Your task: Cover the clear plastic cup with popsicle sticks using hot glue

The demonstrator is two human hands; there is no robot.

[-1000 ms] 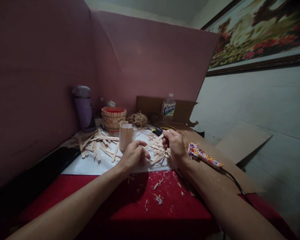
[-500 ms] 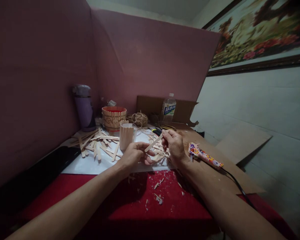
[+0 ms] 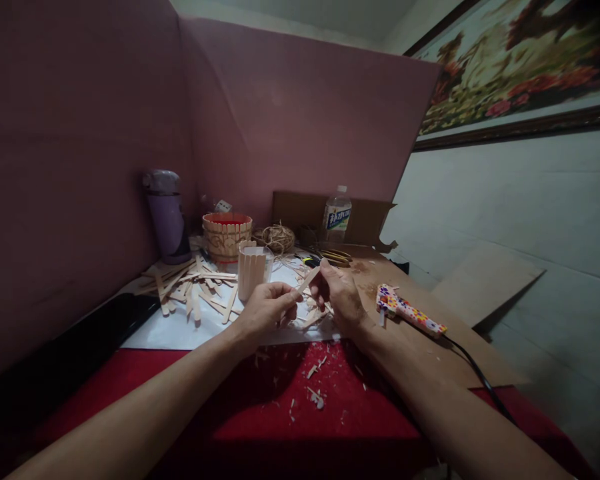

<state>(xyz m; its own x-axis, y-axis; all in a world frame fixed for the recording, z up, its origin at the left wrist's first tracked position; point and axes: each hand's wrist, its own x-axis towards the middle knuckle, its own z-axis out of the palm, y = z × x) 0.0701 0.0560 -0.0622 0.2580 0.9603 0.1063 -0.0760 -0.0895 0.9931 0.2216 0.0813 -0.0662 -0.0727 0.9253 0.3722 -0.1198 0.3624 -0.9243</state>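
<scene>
Between my two hands a pale wooden craft stick point(image 3: 309, 280) is held at a slant. My left hand point(image 3: 275, 305) pinches its lower end, and my right hand point(image 3: 339, 293) grips the upper end. Just behind my left hand stands a clear plastic cup point(image 3: 253, 272), partly covered with upright craft sticks. Loose craft sticks point(image 3: 196, 293) lie in a heap to the left on a white sheet point(image 3: 170, 333). Wood scraps point(image 3: 316, 315) are scattered beneath and behind my hands.
A flower-patterned glue gun point(image 3: 410, 313) lies on cardboard at the right, its black cord trailing forward. Behind are a stick-covered red basket point(image 3: 227, 239), twine point(image 3: 279, 237), a plastic bottle point(image 3: 337, 217) and scissors point(image 3: 336, 257). A purple flask point(image 3: 168, 220) stands left, near a black object point(image 3: 125, 317).
My left fingers, looser around the lower end before, have closed on the craft stick. My right hand has shifted slightly left and its fingers have changed position on the stick.
</scene>
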